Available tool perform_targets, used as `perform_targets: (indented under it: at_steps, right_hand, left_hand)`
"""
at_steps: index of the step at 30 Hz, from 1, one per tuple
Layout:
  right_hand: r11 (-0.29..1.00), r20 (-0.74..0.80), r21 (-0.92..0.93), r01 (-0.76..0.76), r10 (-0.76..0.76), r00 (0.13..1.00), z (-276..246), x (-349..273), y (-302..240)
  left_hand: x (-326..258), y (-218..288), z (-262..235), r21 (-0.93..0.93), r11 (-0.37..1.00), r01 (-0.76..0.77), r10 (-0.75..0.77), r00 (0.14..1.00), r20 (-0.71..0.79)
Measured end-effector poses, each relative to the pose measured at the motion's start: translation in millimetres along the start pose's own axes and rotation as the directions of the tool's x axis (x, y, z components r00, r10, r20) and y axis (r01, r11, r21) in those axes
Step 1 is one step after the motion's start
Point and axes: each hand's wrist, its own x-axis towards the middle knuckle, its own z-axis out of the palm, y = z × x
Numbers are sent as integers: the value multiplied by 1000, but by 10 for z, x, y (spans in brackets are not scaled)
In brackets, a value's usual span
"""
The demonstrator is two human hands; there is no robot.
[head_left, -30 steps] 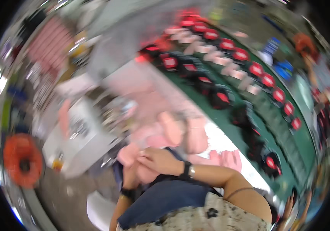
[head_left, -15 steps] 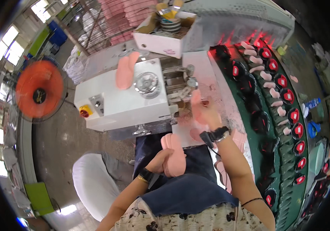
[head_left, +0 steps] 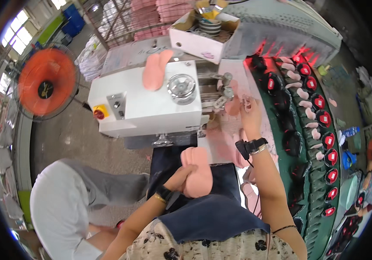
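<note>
My left hand (head_left: 180,177) grips a stack of pink insoles (head_left: 199,172) upright above my lap, thumb across its face. Out at the machine, my right hand (head_left: 250,113) has its fingers curled beside a pink insole (head_left: 232,106). That insole lies by the metal rollers (head_left: 228,86) on the right side of the white machine (head_left: 142,110). Whether my right fingers still touch it, or hold anything small, I cannot make out. Two more insoles (head_left: 153,74) rest on top of the machine, next to its round metal handwheel (head_left: 181,88).
A green conveyor (head_left: 301,162) with black shoe pieces and small pink pads runs along the right. Behind the machine sits a white box (head_left: 201,43) holding rolls and brushes. An orange fan (head_left: 45,89) stands left. A person's pale-clothed leg (head_left: 64,203) is close at lower left.
My right hand has moved away from me and right, and the insole it held now lies at the rollers. The left hand keeps its stack. The pale-clothed leg shows more at lower left.
</note>
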Motion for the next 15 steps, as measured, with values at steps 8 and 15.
perform_targets:
  at_steps: [8, 15]
  right_hand:
    - [937, 274, 24, -348, 329, 904, -53, 96, 245]
    - [763, 14, 505, -404, 460, 888, 658, 423, 561]
  left_hand:
    - [-120, 85, -221, 71, 996, 46, -40, 996, -82]
    - [-162, 162, -144, 129, 988, 84, -82, 996, -21]
